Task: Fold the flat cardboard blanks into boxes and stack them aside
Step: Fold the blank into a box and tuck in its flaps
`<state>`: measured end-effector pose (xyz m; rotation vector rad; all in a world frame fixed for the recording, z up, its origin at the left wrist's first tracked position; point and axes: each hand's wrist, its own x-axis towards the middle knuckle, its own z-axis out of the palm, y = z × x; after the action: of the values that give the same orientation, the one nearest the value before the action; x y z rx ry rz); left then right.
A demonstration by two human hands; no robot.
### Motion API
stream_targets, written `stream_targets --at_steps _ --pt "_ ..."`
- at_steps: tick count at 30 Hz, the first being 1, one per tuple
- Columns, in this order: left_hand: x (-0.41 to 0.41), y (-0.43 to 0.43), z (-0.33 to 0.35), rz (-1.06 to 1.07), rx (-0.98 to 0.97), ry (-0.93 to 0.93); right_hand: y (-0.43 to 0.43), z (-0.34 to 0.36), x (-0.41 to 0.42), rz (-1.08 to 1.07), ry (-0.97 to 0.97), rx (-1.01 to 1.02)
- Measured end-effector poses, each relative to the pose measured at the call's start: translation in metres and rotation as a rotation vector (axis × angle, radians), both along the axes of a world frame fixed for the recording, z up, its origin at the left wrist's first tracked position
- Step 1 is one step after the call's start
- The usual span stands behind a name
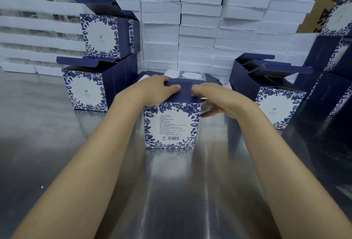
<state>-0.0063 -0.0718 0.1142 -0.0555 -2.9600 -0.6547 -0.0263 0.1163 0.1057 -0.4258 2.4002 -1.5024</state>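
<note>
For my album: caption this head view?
Left hand and right hand press the top flap of a blue floral box on a steel table.

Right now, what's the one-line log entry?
box upright | left hand holds top flap | right hand grips box corner

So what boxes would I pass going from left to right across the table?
Stack of two flowery boxes → box being folded in the middle → open box with its flaps up → dark stack of boxes at the right edge.

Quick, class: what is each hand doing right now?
Left hand: holds the box by its top flap.
Right hand: grips the same box's right top edge.
</note>
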Motion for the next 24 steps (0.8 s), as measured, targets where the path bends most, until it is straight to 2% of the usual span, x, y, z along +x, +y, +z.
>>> stream_targets --at_steps 5,8,10,12,15,18,20,21,24 --pt "0.005 0.001 0.004 -0.116 -0.003 -0.027 -0.002 -0.003 -0.005 -0.124 0.157 -0.030" --pt "0.010 0.001 0.004 -0.244 0.049 -0.029 0.006 -0.005 -0.008 -0.195 0.161 -0.064" --pt "0.013 0.001 0.006 -0.277 0.105 -0.017 0.011 -0.003 -0.007 -0.157 0.156 -0.054" --pt "0.015 0.001 0.009 -0.189 0.070 0.071 0.013 0.000 -0.007 -0.142 0.158 -0.030" --pt "0.016 0.006 0.011 0.124 -0.252 0.225 0.015 0.009 -0.004 -0.159 0.156 0.006" --pt "0.016 0.017 0.012 0.356 -0.228 0.023 0.016 0.018 0.005 -0.045 0.093 0.061" --pt "0.014 0.021 0.009 0.345 -0.157 -0.009 0.016 0.024 0.014 0.059 0.066 0.125" --pt "0.011 0.021 0.007 0.296 -0.091 0.008 0.015 0.026 0.017 0.096 0.061 0.153" --pt "0.012 0.014 0.006 0.082 -0.101 0.035 0.013 0.029 0.024 0.142 0.028 0.188"
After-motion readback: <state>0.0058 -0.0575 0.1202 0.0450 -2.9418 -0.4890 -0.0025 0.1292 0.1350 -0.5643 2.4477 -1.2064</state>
